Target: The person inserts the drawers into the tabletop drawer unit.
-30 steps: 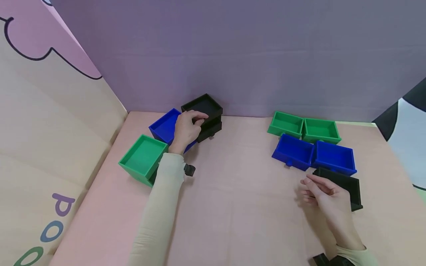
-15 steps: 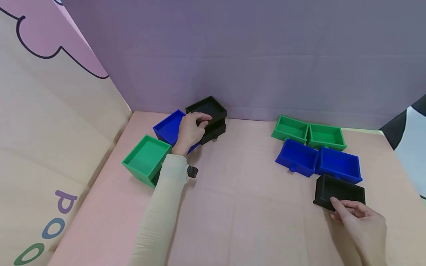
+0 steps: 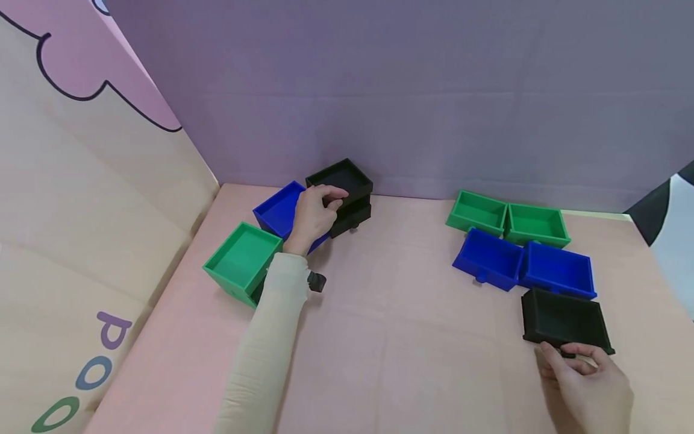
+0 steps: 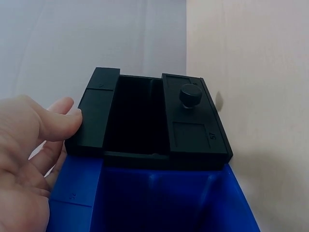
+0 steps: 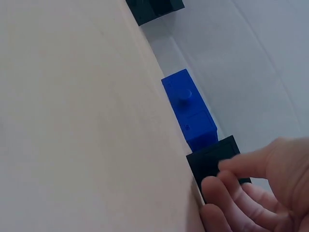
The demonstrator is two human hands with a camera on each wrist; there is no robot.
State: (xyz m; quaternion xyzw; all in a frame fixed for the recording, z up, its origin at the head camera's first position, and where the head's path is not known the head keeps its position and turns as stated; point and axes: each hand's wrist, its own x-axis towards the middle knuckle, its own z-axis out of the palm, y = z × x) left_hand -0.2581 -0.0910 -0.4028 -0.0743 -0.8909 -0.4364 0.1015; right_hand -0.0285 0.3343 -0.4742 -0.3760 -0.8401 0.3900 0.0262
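Note:
My left hand [image 3: 313,217] reaches over the blue cabinet to the black cabinet [image 3: 355,220]. Thumb and fingers pinch the rim of its top; in the left wrist view the thumb tip lies on the upper front panel [image 4: 96,116]. One slot of this cabinet gapes, and beside it a drawer with a round knob [image 4: 190,95] sits in place. At the right, my right hand [image 3: 591,383] pinches the front of a black drawer [image 3: 566,319] at its knob, with the drawer's hollow facing up. The fingers partly cover that front in the right wrist view.
The blue cabinet [image 3: 279,211] stands against the black one, and the green cabinet [image 3: 244,256] is nearer, beside my left sleeve. Two blue drawers [image 3: 558,271] lie just beyond the black drawer, with two green drawers [image 3: 537,224] behind them. A grey-purple wall [image 3: 406,108] closes the back.
My right hand has moved right and nearer, coming round to the black drawer's front. The drawer has turned from tilted to open side up. My left hand keeps its place on the black cabinet.

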